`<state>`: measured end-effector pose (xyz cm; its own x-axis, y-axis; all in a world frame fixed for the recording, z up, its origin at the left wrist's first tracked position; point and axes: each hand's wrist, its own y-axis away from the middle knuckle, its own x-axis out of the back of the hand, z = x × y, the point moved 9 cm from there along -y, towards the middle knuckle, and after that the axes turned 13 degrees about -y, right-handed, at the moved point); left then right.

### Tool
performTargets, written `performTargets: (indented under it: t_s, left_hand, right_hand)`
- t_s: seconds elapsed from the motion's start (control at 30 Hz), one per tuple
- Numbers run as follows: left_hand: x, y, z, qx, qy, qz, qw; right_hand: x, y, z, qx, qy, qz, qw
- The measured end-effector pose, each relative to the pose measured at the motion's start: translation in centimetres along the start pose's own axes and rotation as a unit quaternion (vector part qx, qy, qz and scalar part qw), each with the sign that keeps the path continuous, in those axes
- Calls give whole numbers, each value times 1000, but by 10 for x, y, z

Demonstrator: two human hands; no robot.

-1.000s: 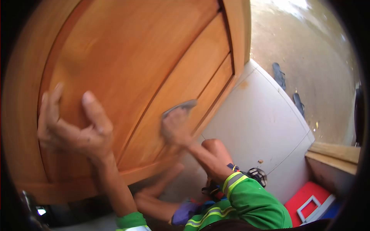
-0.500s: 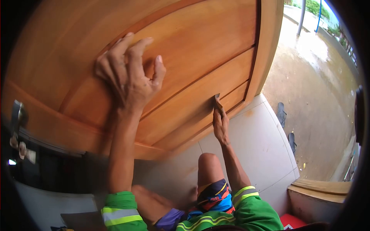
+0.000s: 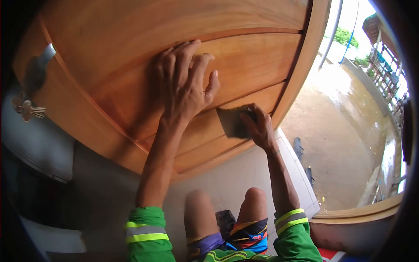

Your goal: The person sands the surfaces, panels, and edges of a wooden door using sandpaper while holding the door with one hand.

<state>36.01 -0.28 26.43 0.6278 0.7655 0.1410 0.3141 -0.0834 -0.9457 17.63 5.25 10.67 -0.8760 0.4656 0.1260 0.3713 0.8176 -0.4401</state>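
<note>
A brown wooden door (image 3: 244,56) with grooved panels fills the upper part of the view. My left hand (image 3: 185,81) rests on its panel, fingers spread and bent, holding nothing. To the right and lower, my right hand (image 3: 259,126) grips a dark, flat sheet (image 3: 235,122), thumb on its near face. The sheet is close to the lower panels; whether it touches the wood is hard to tell. The fingers behind the sheet are partly hidden.
A metal door handle (image 3: 39,67) and a bunch of keys (image 3: 30,110) are at the left. Pale floor tiles (image 3: 209,174) lie below. Outside at the right are dark slippers (image 3: 298,149) on wet ground, beyond a wooden sill (image 3: 358,212).
The view has swung, bringing the handle and keys further in. My left hand stays spread at the door. The sheet in my right hand has turned from edge-on to showing its flat face.
</note>
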Motion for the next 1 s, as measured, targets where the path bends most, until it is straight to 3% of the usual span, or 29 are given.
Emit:
performTargets:
  t_s: [0.03, 0.1, 0.2, 0.3, 0.4, 0.6, 0.7, 0.8, 0.9, 1.0]
  left_hand:
    - [-2, 1, -1, 2, 14, 9, 1000]
    - [-4, 0, -4, 19, 12, 15, 1000]
    - [-12, 6, -9, 38, 20, 11, 999]
    - [-17, 6, -10, 30, 28, 14, 999]
    - [-17, 5, -11, 17, 67, 14, 998]
    - [-15, 2, -6, 1, 62, -48, 997]
    - [-19, 7, -6, -5, 65, -55, 996]
    - [-22, 9, -5, 16, 74, -68, 995]
    - [-24, 8, -5, 31, 89, -85, 992]
    - [-27, 7, -4, 22, 88, -96, 991]
  right_hand:
    - [1, -9, -6, -8, 41, -11, 999]
    - [2, -22, -19, 64, 37, -3, 997]
    - [5, -26, -24, 11, 68, -7, 998]
    - [5, -33, -39, 73, 59, 0, 996]
    - [-9, -50, -72, 126, 139, -50, 981]
    - [-21, -78, -117, 162, 62, -75, 982]
    - [-25, -86, -122, 135, 78, -91, 984]
    - [-24, -89, -127, 191, 101, -74, 973]
    - [-17, -86, -159, 353, 211, 21, 911]
    - [-16, -99, -156, 417, 250, 26, 873]
